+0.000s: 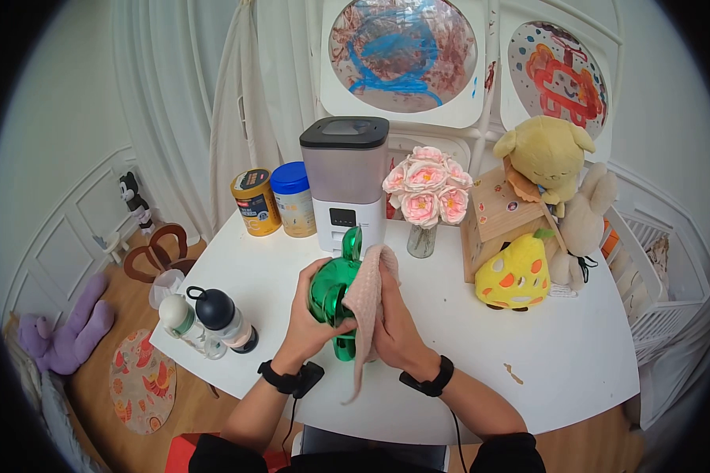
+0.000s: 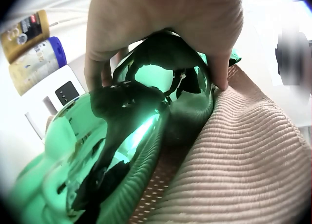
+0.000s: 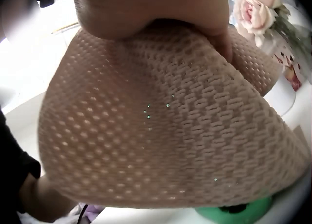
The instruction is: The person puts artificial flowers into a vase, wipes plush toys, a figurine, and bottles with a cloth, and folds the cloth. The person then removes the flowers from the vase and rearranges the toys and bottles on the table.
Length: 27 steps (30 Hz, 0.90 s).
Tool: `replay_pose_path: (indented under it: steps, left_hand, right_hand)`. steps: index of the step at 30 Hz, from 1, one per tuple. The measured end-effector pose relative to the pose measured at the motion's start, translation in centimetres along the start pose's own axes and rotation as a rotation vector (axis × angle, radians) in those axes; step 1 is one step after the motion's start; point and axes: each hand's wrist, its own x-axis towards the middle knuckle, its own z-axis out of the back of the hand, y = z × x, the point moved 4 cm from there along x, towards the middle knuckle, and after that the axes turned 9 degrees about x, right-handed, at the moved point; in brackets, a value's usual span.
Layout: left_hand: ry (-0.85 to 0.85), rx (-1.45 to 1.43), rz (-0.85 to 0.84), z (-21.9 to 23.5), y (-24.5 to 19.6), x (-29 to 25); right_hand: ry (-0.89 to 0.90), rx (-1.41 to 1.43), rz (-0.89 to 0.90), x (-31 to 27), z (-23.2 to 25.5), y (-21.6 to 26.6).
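Note:
A shiny green figurine with rounded, balloon-like parts is held over the front of the white table. My left hand grips it from the left, and in the left wrist view the fingers and thumb span one glossy bulge. Against the figurine's right side my right hand holds a pinkish-beige textured cloth, its lower corner hanging down. In the right wrist view the cloth spreads wide below the hand and hides most of the figurine; a green part shows under its lower edge.
Behind the hands stands a grey-and-white dispenser, with two cans on its left and a vase of pink roses on its right. Two bottles stand at left. A wooden house and plush toys occupy the right.

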Motion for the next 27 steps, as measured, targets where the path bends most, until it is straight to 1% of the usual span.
replay_pose_path:
  steps: [2, 4, 5, 6, 7, 8, 10, 11, 12, 13, 14, 15, 16, 17, 19, 20, 21, 23, 24, 27]
  left_hand:
    - [0.008, 0.048, -0.020, -0.6, -0.6, -0.3]
    - [0.013, 0.096, -0.032, -1.4, -1.1, -0.8]
    - [-0.041, 0.070, 0.041, -1.7, -1.1, -1.1]
    - [-0.093, 0.044, 0.114, -2.0, -0.8, -1.3]
    - [-0.136, 0.096, 0.023, -2.2, -0.8, -1.7]
    - [-0.131, 0.090, 0.031, -2.6, -0.6, -2.1]
    - [-0.257, -0.012, 0.151, -2.9, -0.7, -2.7]
    - [-0.282, -0.412, 0.276, -3.4, -3.6, -2.8]
    - [-0.281, -0.416, 0.287, -3.2, -4.1, -2.5]
    - [-0.297, -0.384, 0.331, -3.1, -4.3, -2.1]
    - [-0.312, -0.353, 0.372, -3.0, -4.2, -2.1]
    - [-0.276, -0.352, 0.303, -2.9, -3.4, -2.3]
    - [-0.270, -0.356, 0.306, -3.1, -3.1, -2.5]
    - [-0.255, -0.364, 0.303, -3.3, -3.0, -2.5]
    - [-0.236, -0.375, 0.300, -3.8, -2.9, -2.9]
    - [-0.214, -0.298, 0.225, -4.1, -2.9, -3.2]
    - [-0.192, -0.218, 0.150, -4.3, -3.0, -3.5]
    - [-0.177, -0.188, 0.143, -4.3, -2.1, -4.0]
    - [-0.164, -0.163, 0.138, -4.3, -1.5, -4.3]
    - [-0.131, -0.093, 0.117, -4.1, 0.2, -4.6]
  right_hand:
    - [0.001, -0.053, 0.012, 0.4, 0.3, 0.9]
    - [0.056, -0.138, 0.157, 1.6, 0.4, 3.2]
    - [0.106, -0.242, 0.141, 2.0, 0.2, 4.6]
    - [0.109, -0.241, 0.129, 1.9, 0.0, 4.8]
    - [0.128, -0.289, 0.149, 1.8, -0.5, 5.0]
    - [0.146, -0.339, 0.171, 1.6, -1.0, 5.3]
    - [0.107, -0.329, 0.149, -0.4, -2.2, 6.3]
    - [0.089, -0.335, 0.113, -1.9, -2.8, 6.3]
    - [0.069, -0.334, 0.086, -3.3, -3.3, 6.3]
    - [0.109, -0.247, 0.051, -4.8, -3.7, 5.8]
    - [0.110, -0.250, 0.045, -5.4, -3.4, 5.8]
    - [0.168, -0.211, 0.013, -5.9, -3.1, 6.0]
    - [0.223, -0.174, -0.017, -6.2, -3.1, 6.1]
    - [0.220, -0.178, -0.022, -6.1, -3.0, 6.2]
    - [0.187, -0.158, 0.005, -5.7, -2.7, 6.8]
    - [0.185, -0.158, 0.006, -4.9, -2.7, 7.2]
    - [0.136, -0.159, 0.019, -3.6, -2.4, 7.7]
    - [0.034, -0.188, 0.041, -1.1, -2.1, 8.2]
    - [0.028, -0.186, 0.041, -0.7, -2.3, 7.8]
    - [-0.180, -0.218, 0.164, -0.3, -2.6, 7.0]
